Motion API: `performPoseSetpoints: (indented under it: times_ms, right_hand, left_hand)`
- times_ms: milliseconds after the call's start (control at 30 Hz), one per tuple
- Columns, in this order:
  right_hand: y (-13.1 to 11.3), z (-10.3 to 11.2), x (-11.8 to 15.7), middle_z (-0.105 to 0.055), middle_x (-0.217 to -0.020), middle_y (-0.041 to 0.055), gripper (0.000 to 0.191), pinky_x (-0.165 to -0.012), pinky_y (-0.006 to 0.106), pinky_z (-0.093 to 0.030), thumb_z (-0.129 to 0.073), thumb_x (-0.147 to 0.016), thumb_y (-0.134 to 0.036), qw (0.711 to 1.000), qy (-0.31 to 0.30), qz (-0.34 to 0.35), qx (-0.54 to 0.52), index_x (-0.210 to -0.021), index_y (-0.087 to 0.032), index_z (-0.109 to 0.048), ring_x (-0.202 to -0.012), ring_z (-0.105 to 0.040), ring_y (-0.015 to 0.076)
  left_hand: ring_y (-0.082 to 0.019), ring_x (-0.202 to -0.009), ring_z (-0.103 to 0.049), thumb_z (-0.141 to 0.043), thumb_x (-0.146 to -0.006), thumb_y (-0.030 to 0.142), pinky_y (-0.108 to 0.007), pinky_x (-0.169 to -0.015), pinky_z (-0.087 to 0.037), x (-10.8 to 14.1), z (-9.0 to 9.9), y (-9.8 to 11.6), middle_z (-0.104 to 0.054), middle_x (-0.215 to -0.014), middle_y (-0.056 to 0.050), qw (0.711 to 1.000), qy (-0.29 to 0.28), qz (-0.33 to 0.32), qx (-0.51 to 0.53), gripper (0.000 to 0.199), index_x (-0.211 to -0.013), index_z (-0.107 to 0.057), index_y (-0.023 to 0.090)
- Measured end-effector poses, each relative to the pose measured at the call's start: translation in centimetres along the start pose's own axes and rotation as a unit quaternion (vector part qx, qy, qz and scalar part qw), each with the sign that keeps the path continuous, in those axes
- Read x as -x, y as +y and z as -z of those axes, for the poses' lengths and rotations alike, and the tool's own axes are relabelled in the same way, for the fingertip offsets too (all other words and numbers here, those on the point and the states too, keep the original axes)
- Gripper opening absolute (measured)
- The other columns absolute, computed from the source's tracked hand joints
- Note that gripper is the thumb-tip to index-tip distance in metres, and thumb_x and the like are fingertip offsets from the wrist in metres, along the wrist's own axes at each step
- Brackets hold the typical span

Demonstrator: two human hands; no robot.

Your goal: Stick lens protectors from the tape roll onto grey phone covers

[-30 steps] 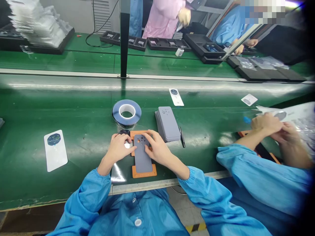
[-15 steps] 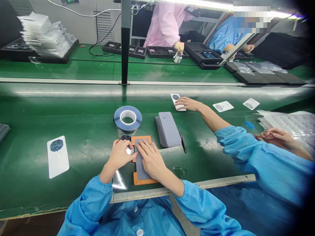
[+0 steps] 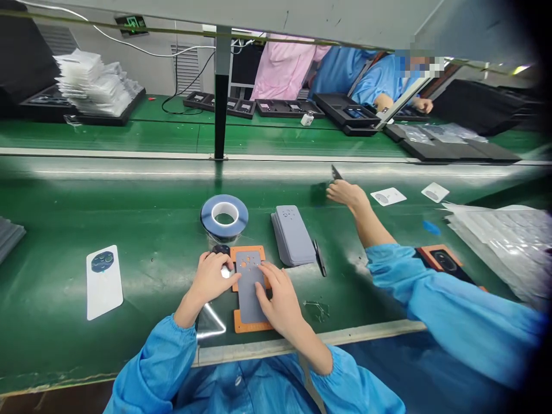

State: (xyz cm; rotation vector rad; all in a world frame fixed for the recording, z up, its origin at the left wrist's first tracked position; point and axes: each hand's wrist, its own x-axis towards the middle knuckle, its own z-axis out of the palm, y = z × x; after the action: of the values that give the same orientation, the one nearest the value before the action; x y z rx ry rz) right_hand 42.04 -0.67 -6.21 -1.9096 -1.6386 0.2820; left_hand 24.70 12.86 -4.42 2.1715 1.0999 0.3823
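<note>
A grey cutout sheet [image 3: 249, 290] with camera-shaped holes at its top lies on an orange jig [image 3: 247, 251]. My left hand [image 3: 211, 280] is at its left, thumb against the sheet's edge and the other fingers curved apart over a dark rounded object [image 3: 221, 249], mostly hidden. A small white patch [image 3: 225, 270] shows between thumb and forefinger. My right hand [image 3: 280, 299] rests open along the sheet's right side, fingertips near its upper edge and thumb on its face. Right of the jig are a stack of grey sheets [image 3: 295, 236] and black tweezers [image 3: 319, 259].
A blue tape roll [image 3: 225, 216] lies behind the jig. A white phone-shaped card [image 3: 104, 287] is at left. From the right, a co-worker's hand [image 3: 347, 194] reaches in with a dark flat piece [image 3: 336, 172]. Plastic trays [image 3: 504, 238] lie far right, near another orange jig [image 3: 444, 259].
My right hand has shifted from flat across the sheet to its right edge, uncovering the holes. The co-worker's hand has lifted a card off the table. The view has tilted up slightly.
</note>
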Motion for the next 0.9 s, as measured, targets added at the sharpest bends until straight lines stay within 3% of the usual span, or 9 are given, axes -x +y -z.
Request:
performPoseSetpoints:
  times_ms: [133,267,333,433,500,600,667,767,900]
  right_hand:
    - [-1.4,1.4,0.0,-0.062,-0.141,0.0134,0.035,-0.113,0.065,-0.039,-0.054,-0.096,-0.027,0.996,0.008,-0.047,-0.076,-0.130,-0.023,-0.059,-0.131,-0.057,0.0332]
    - [-3.0,3.1,0.0,-0.060,-0.143,0.0095,0.038,-0.113,0.052,-0.046,-0.050,-0.100,-0.028,0.979,-0.038,-0.033,-0.198,-0.138,-0.028,-0.055,-0.134,-0.056,0.0271]
    - [-3.2,3.3,-0.2,-0.062,-0.141,0.0088,0.040,-0.112,0.049,-0.047,-0.049,-0.100,-0.028,0.972,-0.072,-0.023,-0.223,-0.139,-0.028,-0.054,-0.132,-0.058,0.0258]
    - [-2.7,2.7,-0.4,-0.066,-0.133,0.0111,0.040,-0.105,0.050,-0.051,-0.055,-0.096,-0.028,0.975,-0.069,-0.048,-0.204,-0.136,-0.025,-0.056,-0.120,-0.065,0.0273]
    - [-2.2,2.0,-0.6,-0.071,-0.122,0.0109,0.045,-0.093,0.048,-0.058,-0.059,-0.093,-0.029,0.970,-0.087,-0.080,-0.210,-0.138,-0.024,-0.054,-0.101,-0.070,0.0256]
    - [-2.0,1.3,-0.9,-0.074,-0.101,0.0061,0.053,-0.072,0.038,-0.060,-0.063,-0.090,-0.028,0.936,-0.144,-0.122,-0.297,-0.141,-0.024,-0.051,-0.079,-0.070,0.0204]
    - [-2.1,1.5,-1.5,-0.073,-0.088,0.0029,0.051,-0.067,0.034,-0.059,-0.064,-0.086,-0.025,0.907,-0.157,-0.139,-0.366,-0.136,-0.022,-0.054,-0.073,-0.069,0.0182]
    - [-1.8,3.4,-3.9,-0.069,-0.080,0.0016,0.043,-0.065,0.031,-0.057,-0.066,-0.080,-0.022,0.902,-0.119,-0.148,-0.388,-0.123,-0.019,-0.062,-0.070,-0.067,0.0166]
    - [0.7,7.3,-11.1,-0.070,-0.083,0.0032,0.047,-0.063,0.029,-0.055,-0.064,-0.075,-0.021,0.939,-0.037,-0.131,-0.316,-0.121,-0.016,-0.066,-0.070,-0.065,0.0166]
  left_hand:
    - [-0.022,-0.087,-0.063,-0.070,-0.082,0.044,-0.048,-0.109,-0.032,0.0,0.4,0.3,-0.070,-0.083,0.001,1.000,0.000,0.009,0.026,0.023,-0.077,-0.062,0.023]
    - [-0.022,-0.089,-0.066,-0.033,-0.100,0.049,-0.050,-0.114,-0.028,0.1,1.2,0.6,-0.073,-0.083,-0.001,0.992,-0.013,0.025,0.125,0.049,-0.075,-0.065,0.023]
    - [-0.022,-0.089,-0.067,-0.022,-0.102,0.047,-0.050,-0.117,-0.026,0.0,1.4,0.5,-0.074,-0.084,-0.002,0.985,-0.018,0.030,0.168,0.058,-0.073,-0.066,0.023]
    - [-0.024,-0.085,-0.067,-0.037,-0.098,0.050,-0.049,-0.112,-0.036,-0.2,1.0,0.2,-0.073,-0.074,-0.003,0.980,-0.010,0.063,0.190,0.051,-0.063,-0.063,0.022]
    - [-0.026,-0.084,-0.068,-0.046,-0.094,0.048,-0.047,-0.103,-0.045,-0.4,0.7,-0.1,-0.073,-0.071,-0.004,0.975,-0.003,0.085,0.207,0.046,-0.059,-0.062,0.023]
    - [-0.026,-0.084,-0.069,-0.050,-0.091,0.050,-0.043,-0.090,-0.052,-0.5,0.3,-0.3,-0.075,-0.073,-0.005,0.964,0.001,0.099,0.248,0.044,-0.061,-0.066,0.022]
    - [-0.025,-0.079,-0.068,-0.052,-0.090,0.054,-0.040,-0.083,-0.053,-0.4,0.4,-0.2,-0.074,-0.072,-0.005,0.957,0.011,0.101,0.272,0.046,-0.062,-0.067,0.021]
    - [-0.021,-0.073,-0.064,-0.048,-0.093,0.059,-0.034,-0.075,-0.051,-0.3,0.7,0.0,-0.070,-0.070,-0.004,0.947,0.060,0.091,0.303,0.050,-0.065,-0.064,0.020]
    - [-0.017,-0.067,-0.058,-0.055,-0.091,0.057,-0.029,-0.067,-0.045,-0.4,0.6,-0.3,-0.060,-0.065,0.000,0.934,0.164,0.109,0.299,0.043,-0.067,-0.056,0.021]
